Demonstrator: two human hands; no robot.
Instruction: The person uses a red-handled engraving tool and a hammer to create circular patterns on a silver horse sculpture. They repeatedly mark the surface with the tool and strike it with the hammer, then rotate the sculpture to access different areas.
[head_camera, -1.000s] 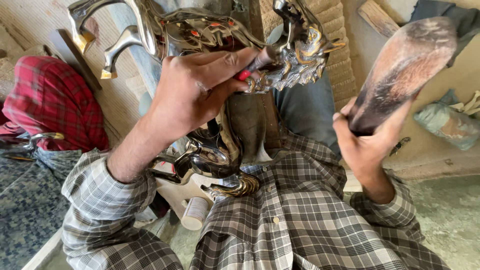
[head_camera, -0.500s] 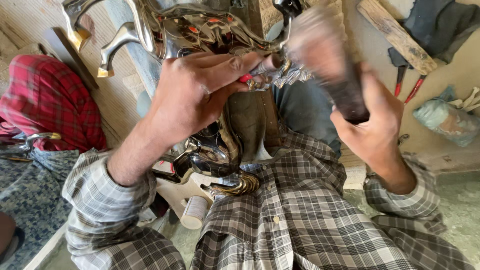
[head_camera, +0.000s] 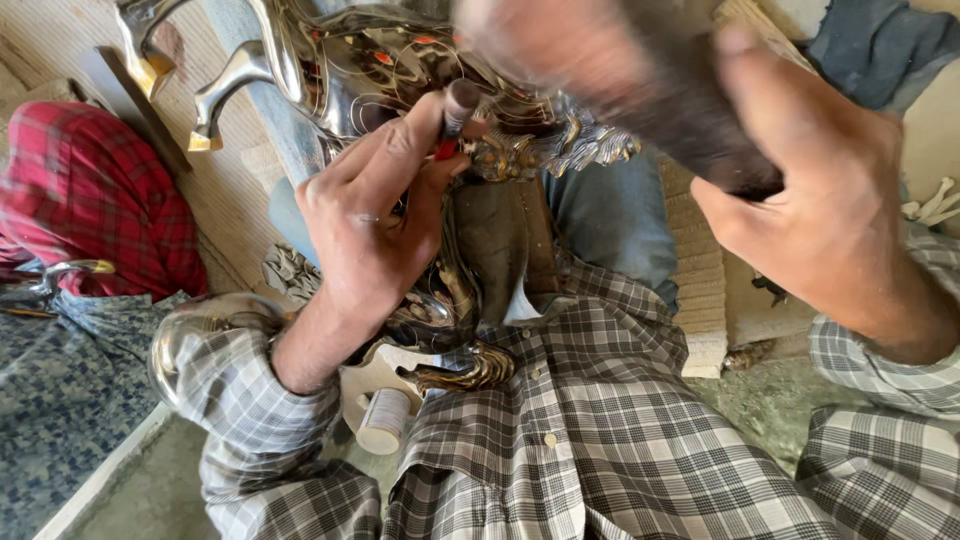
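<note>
Metalwork: one polished silver-and-gold ornamental metal figure (head_camera: 400, 90) lay across the person's lap, judged heavy, rigid, slick on its mirror faces; the raised gilt trim looked the safer hold. Left hand (head_camera: 375, 215) had fingers pinched together on a small red-tipped tool (head_camera: 455, 115) against it. Right hand (head_camera: 810, 190) was clamped around one blurred dark brush (head_camera: 640, 80).

Woven mat (head_camera: 60, 40), probably concrete floor (head_camera: 150, 490).
</note>
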